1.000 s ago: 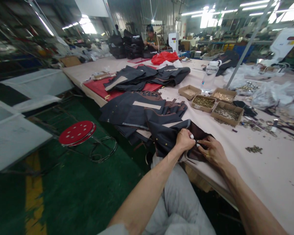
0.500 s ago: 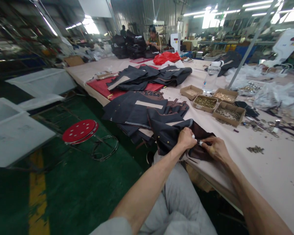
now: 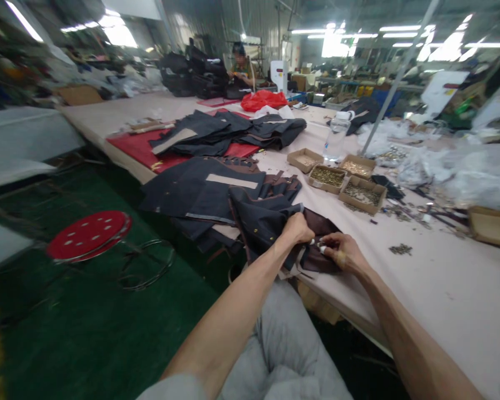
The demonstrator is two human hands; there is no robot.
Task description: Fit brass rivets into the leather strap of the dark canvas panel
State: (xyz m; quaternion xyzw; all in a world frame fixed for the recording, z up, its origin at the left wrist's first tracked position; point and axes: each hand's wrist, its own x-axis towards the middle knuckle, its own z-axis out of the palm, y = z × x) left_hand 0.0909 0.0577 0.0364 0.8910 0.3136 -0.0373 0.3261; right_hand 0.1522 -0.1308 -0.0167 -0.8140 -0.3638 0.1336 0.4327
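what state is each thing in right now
Dark fabric piece with brown lining: folded, brown side exposed
Left hand: closed on this fabric
Right hand: at its brown side, grip unclear
Clear plastic bottle with white lid: upright, capped
Small rectangular cardboard box of brassy bits: open
Red round stool: upright
White ceiling tube lights: lit

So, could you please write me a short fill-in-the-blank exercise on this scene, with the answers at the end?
1. Of the left hand and the right hand, the one nearer the loose pile of metal pieces is the ____ one.
2. The clear bottle stands by a cluster of ____ small open boxes.
3. The red stool stands on a ____ floor.

Missing words: right; four; green.
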